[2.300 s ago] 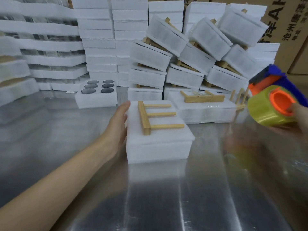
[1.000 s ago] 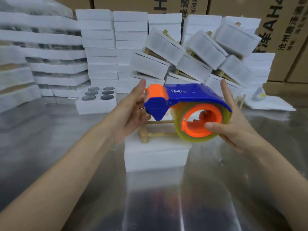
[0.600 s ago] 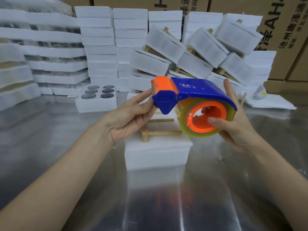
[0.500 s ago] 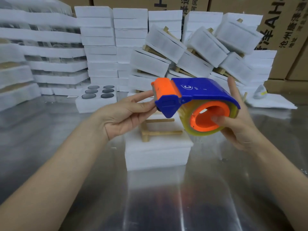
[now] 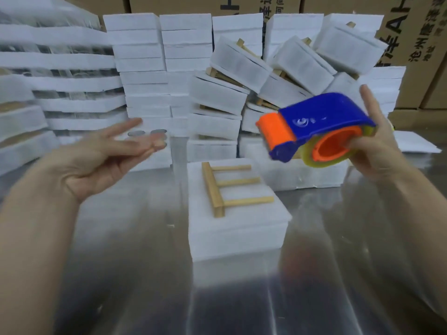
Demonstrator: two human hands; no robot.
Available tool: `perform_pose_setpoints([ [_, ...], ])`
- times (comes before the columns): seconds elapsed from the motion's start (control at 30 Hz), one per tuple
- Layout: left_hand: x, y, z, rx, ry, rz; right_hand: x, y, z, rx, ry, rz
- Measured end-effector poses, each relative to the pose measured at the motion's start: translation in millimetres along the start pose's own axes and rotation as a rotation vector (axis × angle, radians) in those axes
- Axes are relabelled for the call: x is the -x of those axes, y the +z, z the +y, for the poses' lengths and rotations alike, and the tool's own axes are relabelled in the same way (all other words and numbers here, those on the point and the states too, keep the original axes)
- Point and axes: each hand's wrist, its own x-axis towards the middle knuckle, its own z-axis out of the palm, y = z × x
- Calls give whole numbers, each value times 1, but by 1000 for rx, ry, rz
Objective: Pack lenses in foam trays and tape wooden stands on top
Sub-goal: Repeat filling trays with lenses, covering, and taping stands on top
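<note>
tape gun [image 5: 324,112] in r hand [image 5: 379,153], apart from tray [image 5: 237,233] edge

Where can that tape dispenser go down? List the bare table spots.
Bare table left of the foam box, below the left hand; bare strip right of it, near the right hand holding the tape dispenser; all the near edge. Crowded behind: foam stacks and tilted packed boxes.

Shiny metal tabletop [image 5: 135,274], printed brown cardboard boxes [image 5: 423,44] stacked behind.
</note>
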Motion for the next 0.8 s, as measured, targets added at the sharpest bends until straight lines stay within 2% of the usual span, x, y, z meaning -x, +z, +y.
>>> perform_pose_setpoints([
  [0.07, -7, -6, -11, -47, -95, 0, 0, 1, 6, 94, 24, -27],
  [0.13, -13, -8, -20, -42, -152, 31, 3, 6, 12, 96, 50, 26],
  [0.23, -20, -10, -26, -73, -157, 101, 7, 12, 17, 70, 64, 111],
  [0.53, -25, -24, -27, -109, -161, 155, 8, 25, 23, 175, 90, 105],
  [0.8, -32, -26, -50, -242, -361, 160, 15, 22, 34, 187, 134, 88],
])
